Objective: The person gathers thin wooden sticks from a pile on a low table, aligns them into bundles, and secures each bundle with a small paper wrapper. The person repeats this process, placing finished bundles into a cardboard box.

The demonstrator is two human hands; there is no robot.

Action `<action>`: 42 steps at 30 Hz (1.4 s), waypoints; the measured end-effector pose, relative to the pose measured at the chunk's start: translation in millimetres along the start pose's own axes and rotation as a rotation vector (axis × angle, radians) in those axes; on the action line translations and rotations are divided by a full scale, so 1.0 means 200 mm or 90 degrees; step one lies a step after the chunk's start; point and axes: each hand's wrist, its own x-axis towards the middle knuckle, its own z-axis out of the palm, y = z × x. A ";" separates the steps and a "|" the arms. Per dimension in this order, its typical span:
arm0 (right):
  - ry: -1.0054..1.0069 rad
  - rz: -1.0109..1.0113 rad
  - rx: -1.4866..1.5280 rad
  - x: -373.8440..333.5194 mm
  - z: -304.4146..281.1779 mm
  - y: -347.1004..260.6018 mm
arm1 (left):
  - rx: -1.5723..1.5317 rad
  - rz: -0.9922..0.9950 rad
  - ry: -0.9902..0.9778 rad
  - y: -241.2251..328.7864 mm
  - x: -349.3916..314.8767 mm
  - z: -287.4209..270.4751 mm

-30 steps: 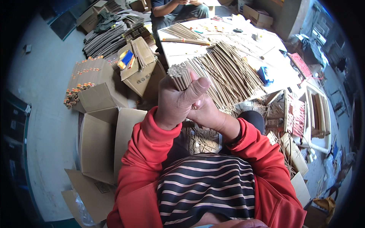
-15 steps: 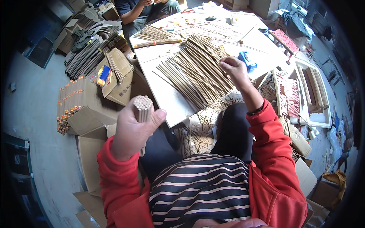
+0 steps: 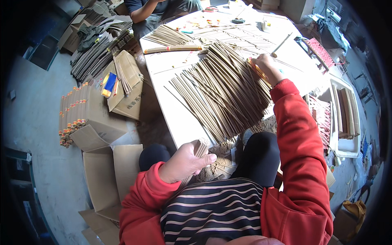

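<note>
My left hand (image 3: 183,162) grips a small bundle of brown incense sticks (image 3: 200,150) close to my lap, just below the near edge of the white table (image 3: 173,110). My right hand (image 3: 265,67) reaches out over the table and rests on the far right side of a wide pile of loose brown sticks (image 3: 222,90); a thin yellow-orange item shows under its fingers. Both sleeves are red.
Another person (image 3: 151,10) sits at the table's far end, near a second stick pile (image 3: 167,36) and a wrapped bundle (image 3: 173,49). Open cardboard boxes (image 3: 106,171) and stacked tubes (image 3: 73,114) lie on the floor to the left. White trays (image 3: 347,118) stand on the right.
My left hand has lowered with its bundle from chest height toward my lap. My right hand has stretched farther out over the stick pile on the table.
</note>
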 end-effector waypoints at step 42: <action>-0.769 -0.719 0.891 -1.45 -0.63 -0.81 | 0.005 0.024 -0.015 -0.04 0.00 0.04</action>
